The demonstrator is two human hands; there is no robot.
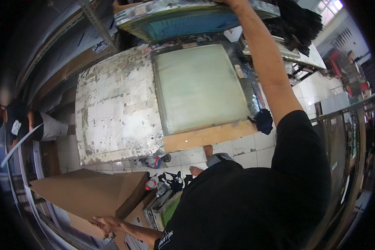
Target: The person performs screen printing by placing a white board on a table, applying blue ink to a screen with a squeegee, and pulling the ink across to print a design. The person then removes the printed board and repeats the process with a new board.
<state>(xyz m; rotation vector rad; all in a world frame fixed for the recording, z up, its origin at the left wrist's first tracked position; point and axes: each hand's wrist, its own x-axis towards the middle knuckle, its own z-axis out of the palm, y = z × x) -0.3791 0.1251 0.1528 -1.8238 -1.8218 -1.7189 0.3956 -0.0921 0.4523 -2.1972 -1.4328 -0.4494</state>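
At the right hand [230, 2], blue-meshed frame [181, 27], long axis left-to-right

Glare burns out part of the window [331, 6] at upper right, while the rest of the room is moderately lit, with a soft, pale sheen on the greenish panel [200, 89] and dimmer tones across the blue-faced frame [181, 27] and the shelving [96, 25] at left. Fisheye distortion bows the metal rail [346, 109] at right, and black vignetting swallows the corners. The black shirt [246, 208] loses its folds in darkness, and a smooth blur covers the head of the person [18, 118] at far left.
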